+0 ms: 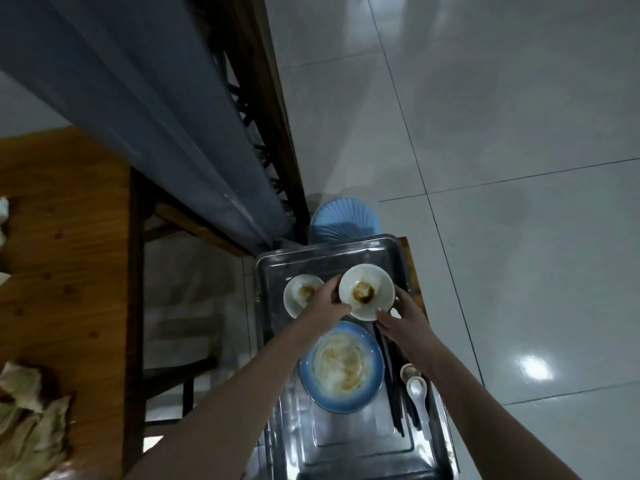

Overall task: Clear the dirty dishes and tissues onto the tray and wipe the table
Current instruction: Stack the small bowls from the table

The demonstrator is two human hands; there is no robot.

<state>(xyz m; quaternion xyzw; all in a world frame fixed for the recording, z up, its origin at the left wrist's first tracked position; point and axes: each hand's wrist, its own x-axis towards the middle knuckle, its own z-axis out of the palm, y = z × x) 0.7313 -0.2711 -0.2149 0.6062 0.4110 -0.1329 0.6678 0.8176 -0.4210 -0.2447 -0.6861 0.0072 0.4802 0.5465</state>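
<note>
tray (346, 445): small bowl (297, 296), plate (343, 367), chopsticks (390, 375) | left hand (325, 306), right hand (403, 317): hold larger bowl (367, 289)

The left hand (327, 304), gripping the right bowl (366, 292), covers the near right side of the left bowl (299, 294). The right hand (403, 320) holds the same bowl, with some fingers out of sight beneath it. Its forearm hides part of the chopsticks (394, 393) and of a brownish spoon (408, 370). The tray (329, 445) runs off the near edge. Tissues (3, 209) and a crumpled cloth (31, 420) on the table (69, 237) are cut off at the left. Beyond the tray, a half-hidden blue ribbed thing (343, 220) could be a stool or a bin.
</note>
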